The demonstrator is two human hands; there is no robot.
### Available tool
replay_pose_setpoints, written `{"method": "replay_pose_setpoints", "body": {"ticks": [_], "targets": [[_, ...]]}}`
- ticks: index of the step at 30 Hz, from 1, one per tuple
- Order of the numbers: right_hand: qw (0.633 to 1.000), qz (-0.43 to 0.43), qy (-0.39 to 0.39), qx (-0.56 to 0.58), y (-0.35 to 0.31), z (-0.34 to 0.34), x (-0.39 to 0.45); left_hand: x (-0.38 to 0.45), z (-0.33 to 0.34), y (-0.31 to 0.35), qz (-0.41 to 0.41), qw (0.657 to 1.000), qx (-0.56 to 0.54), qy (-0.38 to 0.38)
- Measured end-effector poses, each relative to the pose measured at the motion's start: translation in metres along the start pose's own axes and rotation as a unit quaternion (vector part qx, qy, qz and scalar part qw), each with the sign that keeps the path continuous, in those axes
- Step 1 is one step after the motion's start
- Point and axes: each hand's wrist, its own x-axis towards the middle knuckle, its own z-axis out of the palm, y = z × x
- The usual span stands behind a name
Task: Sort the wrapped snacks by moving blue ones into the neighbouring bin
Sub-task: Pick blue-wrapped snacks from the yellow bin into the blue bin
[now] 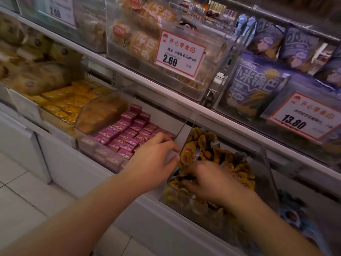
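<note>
price tag (180, 53) "2.60", price tag (302, 116) "13.80", blurred tag (59, 11) "2.60"

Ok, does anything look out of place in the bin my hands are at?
Yes. A few blue snacks sit mixed among the yellow snacks in the clear bin. The right hand digs into the pile, blurred; the left hand rests at the divider.
</note>
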Motion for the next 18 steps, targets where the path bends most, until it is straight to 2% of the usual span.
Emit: {"method": "replay_pose_setpoints", "body": {"ticks": [2, 4, 8, 11, 15, 18], "targets": [[0.999, -0.023, 0.041, 0.024, -0.008, 0.007, 0.013, 0.004, 0.002, 0.002, -0.011, 1.0, 0.0, 0.004], [0.999, -0.034, 0.034, -0.001, -0.009, 0.019, 0.02, 0.005, 0.004, 0.003, -0.017, 1.0, 0.001, 0.007], [1.0, 0.014, 0.015, -0.016, 0.002, 0.038, 0.019, 0.005, 0.007, 0.002, -0.017, 1.0, 0.005, 0.015], [0.999, 0.017, 0.012, -0.031, 0.002, 0.04, 0.024, 0.006, 0.009, 0.003, -0.02, 1.0, 0.001, 0.021], [0.997, -0.033, -0.005, -0.073, -0.002, 0.032, 0.034, 0.005, 0.011, 0.002, -0.027, 0.999, -0.008, 0.022], [0.996, -0.059, -0.015, -0.061, 0.004, 0.032, 0.034, 0.004, 0.009, 0.002, -0.024, 0.999, -0.011, 0.02]]}}
